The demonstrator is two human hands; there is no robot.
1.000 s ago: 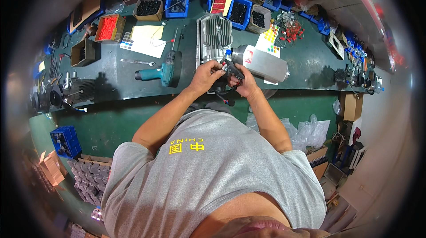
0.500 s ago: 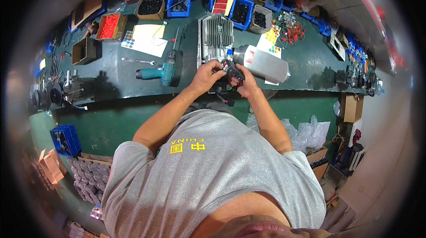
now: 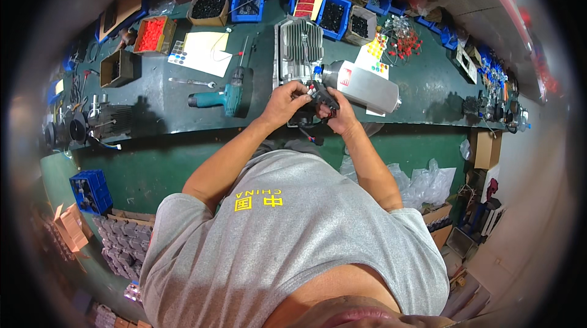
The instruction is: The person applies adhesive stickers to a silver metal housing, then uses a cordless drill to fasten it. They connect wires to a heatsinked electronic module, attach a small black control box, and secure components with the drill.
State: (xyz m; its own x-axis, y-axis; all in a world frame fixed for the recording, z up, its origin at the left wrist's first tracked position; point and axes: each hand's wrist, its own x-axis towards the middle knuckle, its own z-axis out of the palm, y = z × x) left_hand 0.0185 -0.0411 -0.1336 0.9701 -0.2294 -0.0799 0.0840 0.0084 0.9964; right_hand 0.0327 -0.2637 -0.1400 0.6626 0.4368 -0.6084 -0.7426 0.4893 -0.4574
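Note:
At the bench's front edge, my right hand (image 3: 341,115) is closed around a small black plastic part (image 3: 324,100). My left hand (image 3: 285,104) has thumb and forefinger pinched together at that part's left end, where small red and white bits show. What the left fingertips hold is too small to make out. Just beyond both hands stands a finned silver metal housing (image 3: 301,47), with a small blue fitting (image 3: 317,71) near its lower right. A grey metal cover (image 3: 372,89) lies to the right of it. Dark wires with a connector (image 3: 315,140) hang below my hands.
Left of my hands lie a teal power drill (image 3: 230,97) and a wrench (image 3: 192,83). Farther back are a white sheet (image 3: 208,59), a box of red parts (image 3: 151,35) and a blue bin of black screws (image 3: 332,16). A finned motor (image 3: 111,121) stands far left.
Both hands stay in nearly the same place, still together at the black part. The part has turned slightly, and the view has shifted a little.

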